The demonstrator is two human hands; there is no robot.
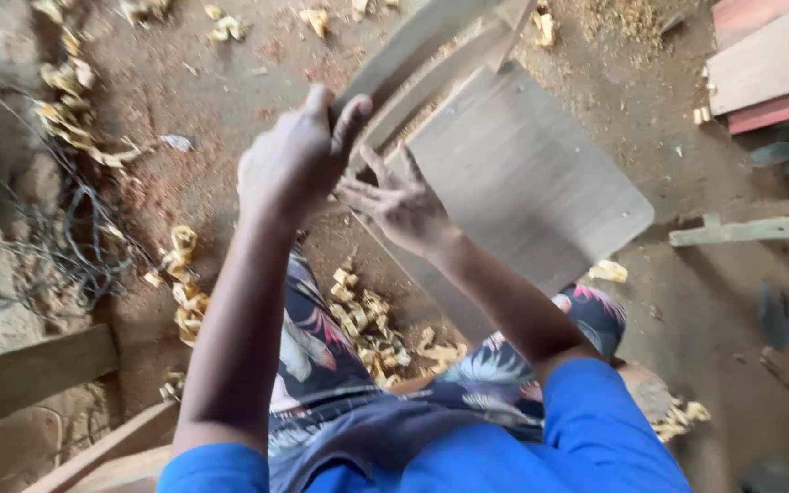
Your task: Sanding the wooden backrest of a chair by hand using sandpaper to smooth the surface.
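Gripping the curved wooden piece [413, 41], the left hand [299, 155] steadies it while the open right hand [399, 205] braces the flat panel [527, 178] beneath.

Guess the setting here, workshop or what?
Likely a woodworking shop: curled wood shavings litter the dirt floor, planks are stacked nearby, and both hands, left hand and right hand, work a wooden board.

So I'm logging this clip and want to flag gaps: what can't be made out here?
Head view only:
- Left hand: its palm and the part of the wooden slat under its grip are covered by the hand itself.
- Slat's far end: cut off by the top edge.
- Right hand: motion-blurred, so contact with the flat board is unclear.
- Board's lower edge: behind the forearm.
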